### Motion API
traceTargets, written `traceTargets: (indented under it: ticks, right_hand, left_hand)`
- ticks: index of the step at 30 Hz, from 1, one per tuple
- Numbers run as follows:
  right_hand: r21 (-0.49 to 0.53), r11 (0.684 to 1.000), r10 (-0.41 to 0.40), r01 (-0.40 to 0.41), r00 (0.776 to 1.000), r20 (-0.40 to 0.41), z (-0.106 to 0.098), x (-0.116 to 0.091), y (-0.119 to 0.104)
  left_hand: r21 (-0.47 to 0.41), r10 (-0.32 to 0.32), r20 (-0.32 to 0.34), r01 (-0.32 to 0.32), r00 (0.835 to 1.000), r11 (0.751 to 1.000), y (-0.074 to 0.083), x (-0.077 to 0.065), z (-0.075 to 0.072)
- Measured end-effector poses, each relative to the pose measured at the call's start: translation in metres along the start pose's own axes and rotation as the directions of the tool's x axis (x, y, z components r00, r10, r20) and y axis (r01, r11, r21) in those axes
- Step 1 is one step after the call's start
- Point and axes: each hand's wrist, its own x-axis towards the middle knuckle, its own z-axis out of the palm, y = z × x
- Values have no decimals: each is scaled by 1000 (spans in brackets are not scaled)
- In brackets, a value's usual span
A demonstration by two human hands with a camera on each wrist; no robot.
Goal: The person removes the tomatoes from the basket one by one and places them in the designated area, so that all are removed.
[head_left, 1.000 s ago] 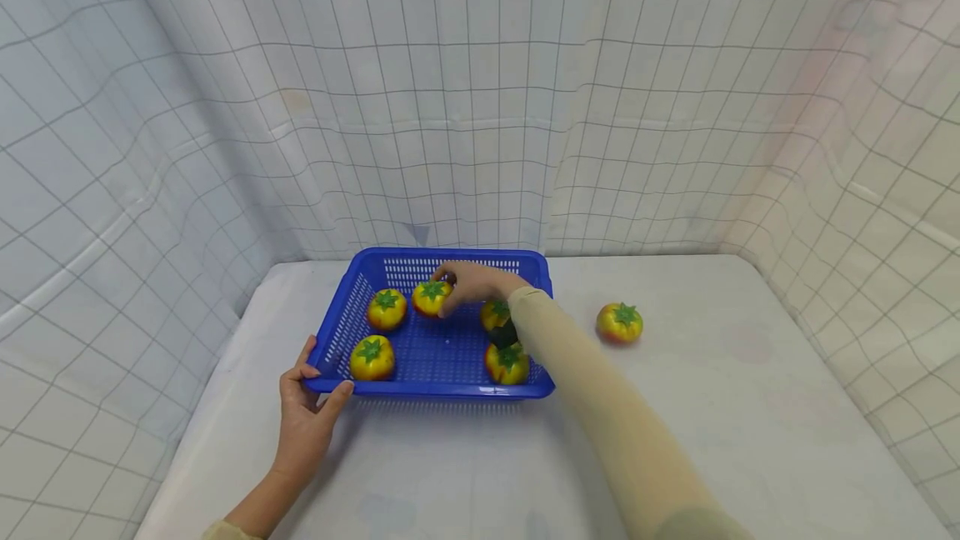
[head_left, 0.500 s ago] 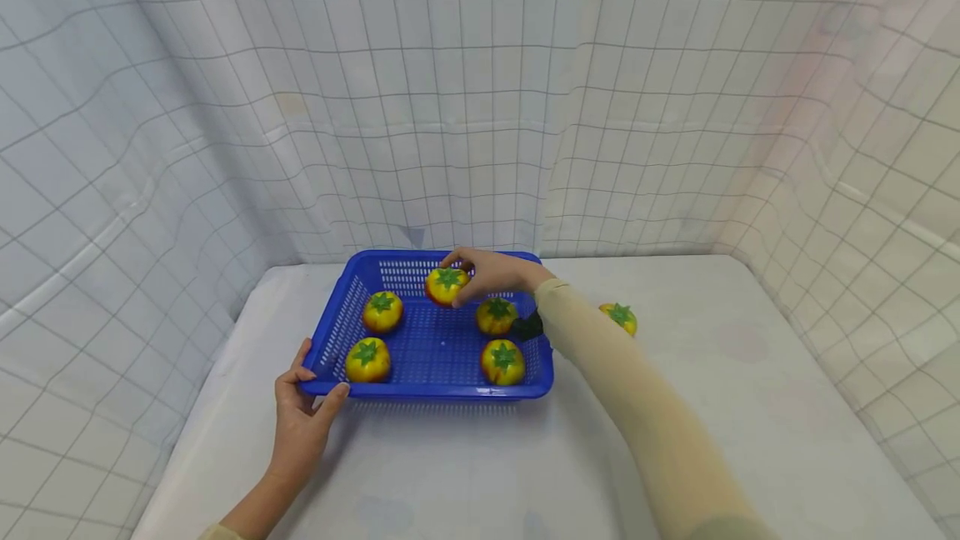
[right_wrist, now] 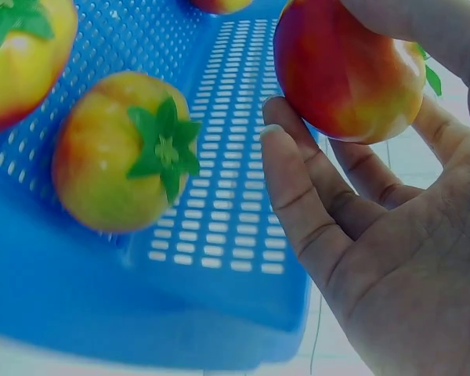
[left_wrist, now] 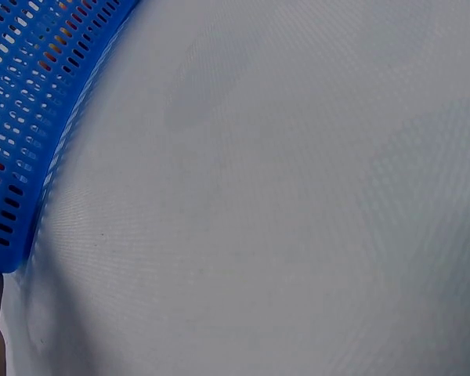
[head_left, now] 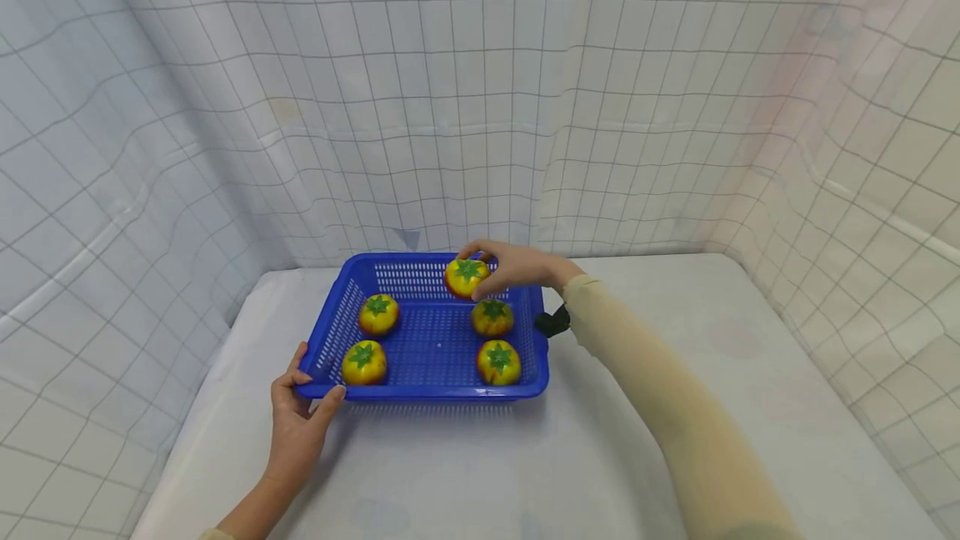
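Observation:
My right hand (head_left: 519, 267) holds a yellow-red toy tomato (head_left: 465, 278) with a green star-shaped leaf cap, raised over the far right part of a blue plastic basket (head_left: 427, 392). The right wrist view shows thumb and fingers around this tomato (right_wrist: 348, 74). At the basket's near left corner, my left hand (head_left: 295, 432) grips the rim, thumb at the front and fingers at the side. Inside the basket, two tomatoes sit on the left, one farther back (head_left: 378, 315) and one nearer (head_left: 364, 363). Two more are on the right, one behind (head_left: 492, 318) the other (head_left: 498, 362).
The basket stands on a white-covered table (head_left: 660, 440). A white grid-patterned curtain (head_left: 480, 107) hangs behind the table and along both sides. A small black device (head_left: 553, 322) is under my right wrist, beyond the basket's right edge.
My right hand has lifted the tomato from the back middle of the basket and carried it to the right. My forearm now covers the tomato on the table. The left hand keeps its grip.

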Motion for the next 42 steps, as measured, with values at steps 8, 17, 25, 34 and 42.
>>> traceTargets:
  ticks: [8, 17, 25, 34, 42]
  right_hand:
    - [5, 1000, 11, -11, 999, -39, -15, -19, 13]
    - [80, 997, 30, -25, 997, -69, -31, -43, 23]
    - [87, 995, 60, -51, 992, -107, -42, -62, 35]
    - [112, 990, 95, -81, 987, -130, -51, -82, 50]
    - [95, 988, 138, -124, 979, -148, -56, -98, 64]
  left_hand:
    - [-17, 10, 0, -10, 1000, 1000, 0, 0, 0]
    - [-6, 8, 7, -8, 1000, 1000, 0, 0, 0]
    - [-10, 2, -1, -2, 1000, 1000, -1, 1, 0]
    - [-2, -13, -4, 13, 1000, 1000, 0, 0, 0]
    - [7, -14, -5, 14, 1000, 1000, 1, 0, 0]
